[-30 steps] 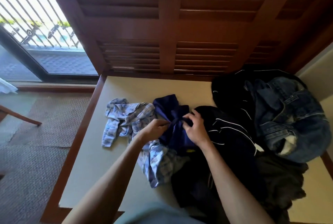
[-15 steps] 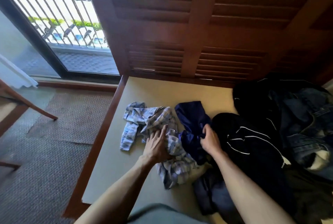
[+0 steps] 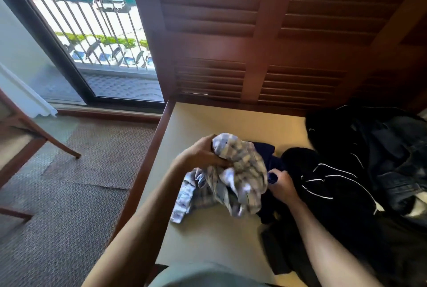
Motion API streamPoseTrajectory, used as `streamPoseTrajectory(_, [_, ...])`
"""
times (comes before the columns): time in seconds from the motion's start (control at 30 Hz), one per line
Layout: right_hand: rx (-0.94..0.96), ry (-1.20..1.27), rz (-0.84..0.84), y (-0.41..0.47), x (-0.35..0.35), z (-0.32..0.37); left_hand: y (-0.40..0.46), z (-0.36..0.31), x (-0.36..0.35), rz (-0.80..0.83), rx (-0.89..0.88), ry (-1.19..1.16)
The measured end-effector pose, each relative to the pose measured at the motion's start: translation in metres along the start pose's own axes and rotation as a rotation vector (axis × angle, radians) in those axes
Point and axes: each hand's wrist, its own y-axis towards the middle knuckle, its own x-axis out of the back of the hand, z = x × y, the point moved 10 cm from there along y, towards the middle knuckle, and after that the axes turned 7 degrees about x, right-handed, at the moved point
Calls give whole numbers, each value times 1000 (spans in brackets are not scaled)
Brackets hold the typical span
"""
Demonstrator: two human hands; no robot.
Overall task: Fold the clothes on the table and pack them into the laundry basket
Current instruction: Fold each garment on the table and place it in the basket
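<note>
Left hand (image 3: 203, 155) clutching bunched plaid shirt (image 3: 240, 171), raised off the table (image 3: 208, 236), probably to separate it for folding. Right hand (image 3: 280, 185) pinching navy garment (image 3: 265, 155) beside the dark pile (image 3: 346, 182), likely restraining it. No basket visible.

We are looking down on a bench (image 3: 203, 238) with a pale cream top and a dark reddish wooden rim (image 3: 147, 148) running along its nine o'clock side. Its twelve o'clock edge meets a louvred wooden wall. Lying on the top, from nine towards three o'clock, we see a crumpled blue-and-white plaid shirt (image 3: 240, 178), partly lifted, its lower end trailing onto the surface; a navy garment (image 3: 265, 150) just beside it; a black garment with thin white stripes (image 3: 328, 185) touching that one; and a denim piece (image 3: 402, 148) heaped at three o'clock. The bare top shows at six and eleven o'clock.
</note>
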Motion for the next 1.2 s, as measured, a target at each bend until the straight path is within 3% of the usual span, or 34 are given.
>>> streamPoseTrajectory(0.07, [16,47,-160,-6,12,9,5,18,9,-31,59,-21])
streamPoseTrajectory(0.13, [-29,167,-290,-22,22,22,11,47,19,-155,206,148])
streamPoseTrajectory(0.23, [-50,247,-87,-45,-15,37,16,79,6,-183,365,380])
streamPoseTrajectory(0.33, [32,-214,111,-73,-64,38,6,71,-20,-206,312,481])
streamPoseTrajectory(0.4, [46,-353,64,-85,-70,41,0,84,-38,-193,322,471])
streamPoseTrajectory(0.53, [47,-357,26,-78,-56,58,-21,142,-34,-257,476,407])
streamPoseTrajectory(0.67, [56,-452,81,-61,-27,69,-25,138,-11,-295,440,573])
streamPoseTrajectory(0.8, [101,-118,-52,-42,-1,74,-21,89,-13,-351,185,565])
streamPoseTrajectory(0.9, [154,-120,-71,-20,-1,76,-15,72,-40,-350,66,602])
streamPoseTrajectory(1.0, [152,-236,3,5,-12,75,1,103,-51,-269,165,708])
streamPoseTrajectory(1.1, [14,-365,109,26,-28,51,13,126,-42,-245,256,744])
streamPoseTrajectory(1.2, [86,-210,-40,40,-15,59,20,126,-40,-253,303,755])
